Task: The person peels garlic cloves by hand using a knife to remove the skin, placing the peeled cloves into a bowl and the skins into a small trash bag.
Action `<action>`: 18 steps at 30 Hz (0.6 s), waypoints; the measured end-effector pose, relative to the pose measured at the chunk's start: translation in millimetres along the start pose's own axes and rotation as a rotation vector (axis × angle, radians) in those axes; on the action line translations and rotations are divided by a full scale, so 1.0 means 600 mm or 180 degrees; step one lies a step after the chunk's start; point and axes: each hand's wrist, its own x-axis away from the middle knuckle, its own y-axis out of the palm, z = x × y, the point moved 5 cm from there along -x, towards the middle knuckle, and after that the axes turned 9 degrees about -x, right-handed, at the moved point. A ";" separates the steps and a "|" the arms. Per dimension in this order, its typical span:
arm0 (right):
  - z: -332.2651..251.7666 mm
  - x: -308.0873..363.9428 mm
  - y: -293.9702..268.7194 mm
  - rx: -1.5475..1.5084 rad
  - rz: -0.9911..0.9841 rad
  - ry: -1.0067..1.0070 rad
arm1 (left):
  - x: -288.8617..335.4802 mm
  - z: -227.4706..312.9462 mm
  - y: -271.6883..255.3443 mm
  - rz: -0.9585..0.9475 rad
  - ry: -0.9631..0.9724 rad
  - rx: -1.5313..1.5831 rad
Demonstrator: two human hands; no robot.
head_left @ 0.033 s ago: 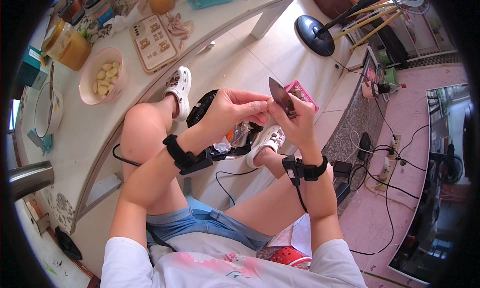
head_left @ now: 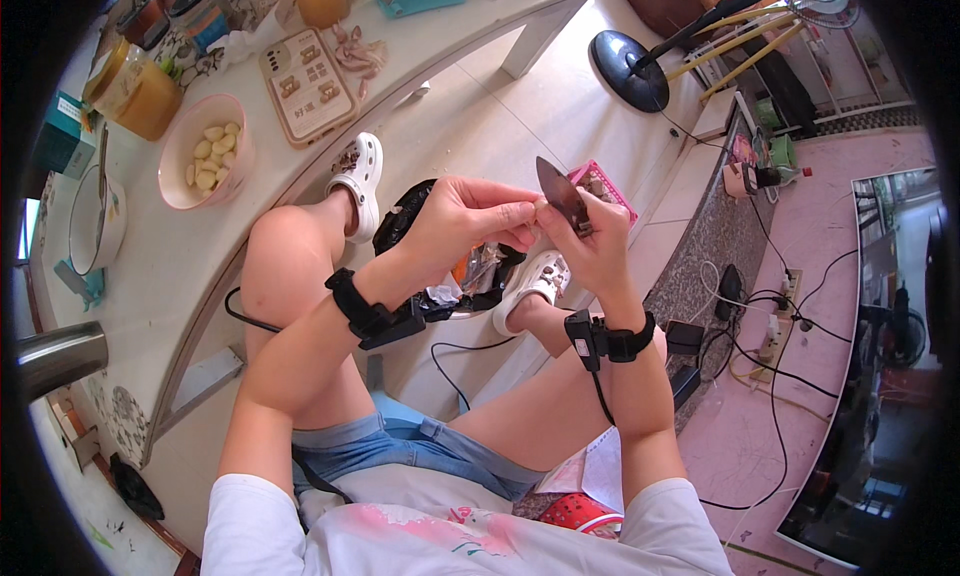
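Sitting by white table (head_left: 200, 276), hands up over my knees. Right hand (head_left: 600, 251) wrapped round knife (head_left: 560, 194), blade pointing up and away. Left hand (head_left: 465, 221) pinching small garlic clove (head_left: 541, 208) at fingertips, right against blade. Both hands closed, touching each other. Pink bowl (head_left: 170, 171) of peeled cloves sits on table, well left of knife. Black bag (head_left: 480, 276) of scraps on floor below hands.

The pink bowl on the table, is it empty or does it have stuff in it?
Not empty. The pink bowl holds a small heap of pale peeled cloves, covering only part of the inside. It stands upright on the table.
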 end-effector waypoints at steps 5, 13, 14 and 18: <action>-0.011 0.000 0.002 0.0063 -0.0074 -0.0111 | 0.001 0.000 -0.002 0.0028 -0.0052 -0.0061; -0.018 -0.002 -0.003 0.0079 -0.0061 -0.0107 | 0.000 0.000 0.002 -0.0035 0.0035 -0.0062; -0.017 -0.002 -0.003 0.0080 -0.0060 -0.0108 | 0.000 0.000 0.002 -0.0037 0.0036 -0.0063; -0.012 0.000 -0.003 0.0154 -0.0108 -0.0129 | 0.000 0.000 0.002 -0.0049 0.0037 -0.0019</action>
